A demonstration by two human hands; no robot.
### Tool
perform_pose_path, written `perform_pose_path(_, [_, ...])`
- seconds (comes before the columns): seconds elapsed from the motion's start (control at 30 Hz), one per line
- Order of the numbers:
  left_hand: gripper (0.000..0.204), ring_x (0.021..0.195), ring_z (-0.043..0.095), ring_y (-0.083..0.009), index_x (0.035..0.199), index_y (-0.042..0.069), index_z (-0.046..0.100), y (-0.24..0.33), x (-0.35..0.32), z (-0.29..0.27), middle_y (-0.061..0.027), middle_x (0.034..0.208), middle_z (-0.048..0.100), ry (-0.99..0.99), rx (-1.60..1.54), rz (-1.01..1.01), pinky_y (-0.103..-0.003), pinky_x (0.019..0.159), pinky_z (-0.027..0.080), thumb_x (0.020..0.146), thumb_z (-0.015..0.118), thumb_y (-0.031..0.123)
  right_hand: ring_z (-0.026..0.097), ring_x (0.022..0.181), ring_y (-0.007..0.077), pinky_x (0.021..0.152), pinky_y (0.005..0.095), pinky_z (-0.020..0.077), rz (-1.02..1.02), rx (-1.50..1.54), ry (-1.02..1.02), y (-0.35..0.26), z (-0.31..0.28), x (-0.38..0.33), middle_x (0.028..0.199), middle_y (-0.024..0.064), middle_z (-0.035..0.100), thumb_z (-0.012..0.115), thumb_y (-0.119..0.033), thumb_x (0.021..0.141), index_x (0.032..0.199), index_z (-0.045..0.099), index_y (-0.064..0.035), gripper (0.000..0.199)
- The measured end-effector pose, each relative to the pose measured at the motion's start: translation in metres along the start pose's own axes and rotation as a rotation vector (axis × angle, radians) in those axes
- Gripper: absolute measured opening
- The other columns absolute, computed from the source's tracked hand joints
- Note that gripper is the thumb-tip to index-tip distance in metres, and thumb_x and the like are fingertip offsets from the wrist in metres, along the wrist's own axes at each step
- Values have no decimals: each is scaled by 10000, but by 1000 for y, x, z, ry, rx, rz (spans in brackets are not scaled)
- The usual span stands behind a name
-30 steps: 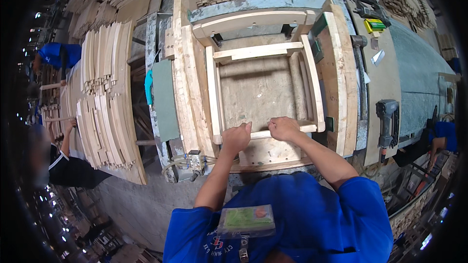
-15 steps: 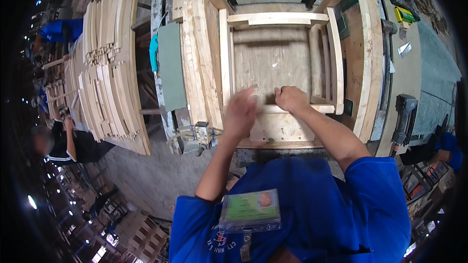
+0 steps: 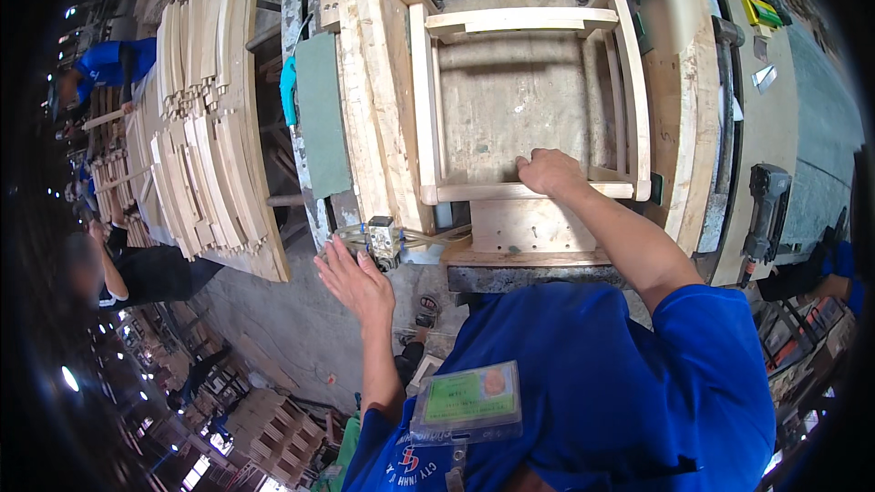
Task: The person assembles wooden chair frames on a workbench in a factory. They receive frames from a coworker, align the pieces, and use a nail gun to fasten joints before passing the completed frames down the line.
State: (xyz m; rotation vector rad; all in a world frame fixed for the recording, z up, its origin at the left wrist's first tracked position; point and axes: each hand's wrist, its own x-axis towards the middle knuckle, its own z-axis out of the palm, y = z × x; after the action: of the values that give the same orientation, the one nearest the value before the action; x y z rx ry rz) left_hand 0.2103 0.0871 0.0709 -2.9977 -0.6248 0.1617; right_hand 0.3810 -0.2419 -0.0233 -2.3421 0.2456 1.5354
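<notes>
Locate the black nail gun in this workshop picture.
In the head view, the black nail gun lies at the bench's right edge, right of the pale wooden frame that the right hand grips.

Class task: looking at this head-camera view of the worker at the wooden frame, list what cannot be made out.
Head view only:
- Right hand fingertips: curled over the wooden frame rail, grip hidden.
- Frame's far end: cut off by the top edge.
- Valve block beside the open left hand: too small for detail.
- Nail gun: warped near the rim.
</notes>
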Motion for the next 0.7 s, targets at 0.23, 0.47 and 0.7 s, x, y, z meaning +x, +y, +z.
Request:
perform_pose_path(0.23, [547, 1516, 273, -507, 1588, 33, 361, 1, 6, 0, -225, 1595, 416, 12, -126, 39, -598, 1235, 198, 1083, 412, 234, 561, 1368, 305, 1154, 434, 441, -15, -1, -7, -1, -1, 6, 1475, 171, 587, 367, -457, 1061, 1431, 587, -32, 605])
perform_pose_path(0.47, [552, 1493, 293, -530, 1574, 4, 368, 1, 8, 3, -257, 1564, 440, 11, -221, 26, -567, 1235, 223, 1069, 444, 213, 566, 1361, 309, 1151, 433, 441, -9, 1, -16, -3, -2, 4, 1455, 177, 603, 390, -465, 1054, 1431, 584, -22, 614])
perform_pose_path(0.7, [606, 1485, 302, -533, 1570, -7, 365, 6, 8, -5, -275, 1555, 441, 68, -198, 84, -562, 1236, 227, 1033, 543, 210, 640, 1258, 335, 1081, 442, 501, -44, -7, 75, -2, -2, -7, 1334, 203, 676, 401, -471, 1050, 1387, 613, -14, 606])
